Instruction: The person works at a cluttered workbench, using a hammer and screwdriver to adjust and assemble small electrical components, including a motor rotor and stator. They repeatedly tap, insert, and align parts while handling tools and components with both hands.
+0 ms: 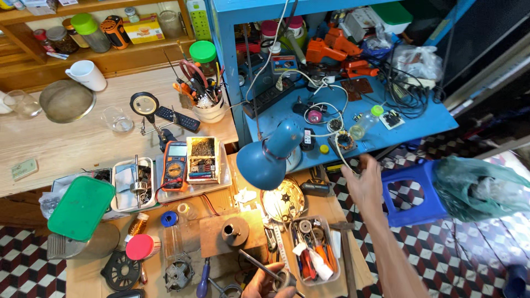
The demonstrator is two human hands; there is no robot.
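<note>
My right hand (364, 187) reaches forward with its fingers spread, up by the front edge of the blue shelf table (425, 118). Its fingertips are next to a white cable (341, 152) that hangs off that edge; I cannot tell whether they touch it. My left hand (264, 285) is at the bottom edge of the view, closed around a small round metal part (282, 278). A thin metal rod (256, 263) slants across just above it. A blue desk lamp (266, 160) leans over the wooden bench between the two hands.
A clear tray of small tools (312, 251), a hammer (346, 248) and a wooden block with a metal cylinder (234, 232) lie near my left hand. A multimeter (175, 165), a green-lidded box (80, 207), a blue stool (411, 193) and a green bag (477, 190) surround them.
</note>
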